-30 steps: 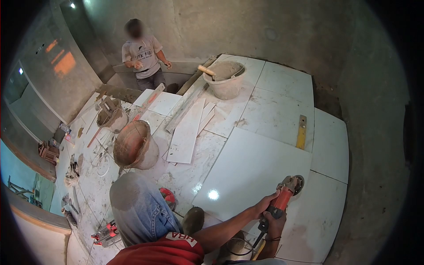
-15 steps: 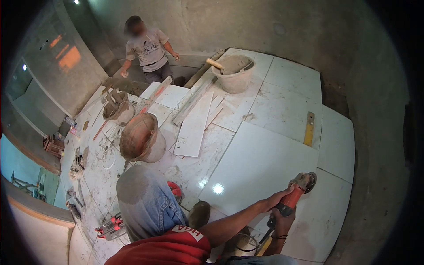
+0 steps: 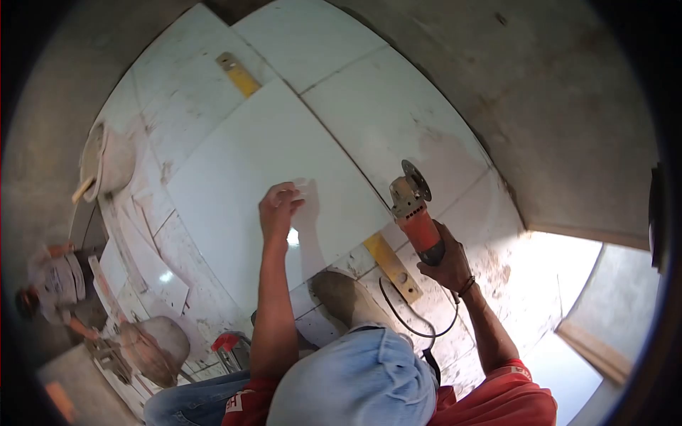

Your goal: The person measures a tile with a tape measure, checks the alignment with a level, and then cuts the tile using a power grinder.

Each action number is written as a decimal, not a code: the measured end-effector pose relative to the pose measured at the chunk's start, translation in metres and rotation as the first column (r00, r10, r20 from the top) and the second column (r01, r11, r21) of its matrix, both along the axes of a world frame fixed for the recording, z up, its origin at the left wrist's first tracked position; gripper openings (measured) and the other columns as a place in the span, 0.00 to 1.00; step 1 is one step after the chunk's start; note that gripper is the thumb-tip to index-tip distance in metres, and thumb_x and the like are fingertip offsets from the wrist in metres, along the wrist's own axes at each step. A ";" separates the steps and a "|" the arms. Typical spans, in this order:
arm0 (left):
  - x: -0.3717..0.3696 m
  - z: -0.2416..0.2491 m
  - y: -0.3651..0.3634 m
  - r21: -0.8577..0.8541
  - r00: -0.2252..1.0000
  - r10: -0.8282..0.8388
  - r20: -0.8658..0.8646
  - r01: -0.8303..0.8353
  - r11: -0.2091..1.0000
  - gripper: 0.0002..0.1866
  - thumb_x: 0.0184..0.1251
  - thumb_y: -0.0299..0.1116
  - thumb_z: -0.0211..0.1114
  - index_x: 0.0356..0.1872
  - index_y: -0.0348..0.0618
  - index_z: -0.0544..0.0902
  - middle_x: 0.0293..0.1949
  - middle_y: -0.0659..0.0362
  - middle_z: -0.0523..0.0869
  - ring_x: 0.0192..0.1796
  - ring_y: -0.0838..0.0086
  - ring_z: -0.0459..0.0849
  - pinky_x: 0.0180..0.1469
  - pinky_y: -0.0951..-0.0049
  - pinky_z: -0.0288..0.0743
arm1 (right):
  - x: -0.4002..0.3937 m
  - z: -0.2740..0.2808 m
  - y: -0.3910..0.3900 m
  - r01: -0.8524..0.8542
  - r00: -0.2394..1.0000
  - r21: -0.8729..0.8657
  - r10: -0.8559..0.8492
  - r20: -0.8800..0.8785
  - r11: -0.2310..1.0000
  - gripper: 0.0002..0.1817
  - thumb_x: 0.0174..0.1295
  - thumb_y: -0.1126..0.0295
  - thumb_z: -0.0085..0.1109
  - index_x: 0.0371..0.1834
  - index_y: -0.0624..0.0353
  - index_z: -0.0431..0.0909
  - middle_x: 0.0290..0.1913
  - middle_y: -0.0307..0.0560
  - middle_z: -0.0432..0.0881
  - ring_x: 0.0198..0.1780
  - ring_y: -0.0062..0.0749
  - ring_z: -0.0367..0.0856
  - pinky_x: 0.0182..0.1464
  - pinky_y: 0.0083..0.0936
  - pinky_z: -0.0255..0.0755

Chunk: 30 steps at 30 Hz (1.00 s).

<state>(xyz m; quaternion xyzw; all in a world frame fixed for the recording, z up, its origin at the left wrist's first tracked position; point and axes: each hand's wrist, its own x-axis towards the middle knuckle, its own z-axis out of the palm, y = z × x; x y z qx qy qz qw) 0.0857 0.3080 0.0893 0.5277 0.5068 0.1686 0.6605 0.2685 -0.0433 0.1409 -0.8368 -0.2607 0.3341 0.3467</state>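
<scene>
In my right hand is a red angle grinder, gripped by its body, with its disc up and to the right above the tiles. Its black cord loops down past my wrist. My left hand is over a large glossy white tile, with its fingers curled together; whether anything small is between them is hidden. A yellow bar end with a hole shows at the tile's far edge, and another yellow bar end at its near edge; between them the tile covers whatever lies there.
At left stand a mortar bucket with a wooden handle on its rim and another bucket. Near them are cut tile strips and a co-worker. A red tool lies by my leg. A wall rises at right.
My view has turned to the right. My left hand has come off the grinder and moved over the large tile; my right hand alone now holds the grinder.
</scene>
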 end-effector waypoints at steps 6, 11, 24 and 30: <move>0.029 0.017 -0.006 0.046 0.992 -0.098 -0.075 0.102 0.994 0.18 0.81 0.37 0.61 0.63 0.39 0.85 0.53 0.54 0.91 0.51 0.67 0.92 0.56 0.68 0.81 | -0.027 -0.004 -0.075 -0.033 0.997 -0.111 0.026 -0.069 0.993 0.51 0.48 0.66 0.77 0.81 0.56 0.68 0.59 0.65 0.90 0.60 0.62 0.90 0.63 0.47 0.85; 0.049 0.007 -0.018 0.282 0.916 -0.298 -0.268 0.370 0.885 0.16 0.77 0.34 0.67 0.61 0.42 0.87 0.50 0.58 0.91 0.51 0.72 0.89 0.54 0.71 0.79 | -0.057 -0.014 -0.092 0.030 0.983 -0.124 -0.052 -0.174 0.992 0.50 0.48 0.65 0.77 0.80 0.58 0.69 0.59 0.66 0.90 0.61 0.65 0.89 0.62 0.49 0.84; 0.041 0.010 -0.025 0.258 0.940 -0.266 -0.211 0.317 0.913 0.14 0.73 0.28 0.68 0.58 0.43 0.88 0.45 0.62 0.90 0.45 0.77 0.85 0.49 0.73 0.78 | -0.066 -0.041 -0.089 -0.026 0.993 -0.040 0.021 -0.120 0.999 0.49 0.49 0.60 0.75 0.80 0.53 0.69 0.53 0.67 0.91 0.54 0.69 0.90 0.57 0.53 0.86; 0.026 -0.006 -0.004 0.115 0.933 -0.280 -0.225 0.310 0.944 0.09 0.74 0.33 0.69 0.38 0.37 0.91 0.34 0.59 0.92 0.39 0.77 0.86 0.49 0.72 0.79 | -0.066 -0.025 -0.077 -0.067 0.993 -0.057 0.060 -0.102 0.996 0.51 0.48 0.62 0.79 0.81 0.54 0.67 0.56 0.65 0.91 0.58 0.67 0.89 0.60 0.52 0.86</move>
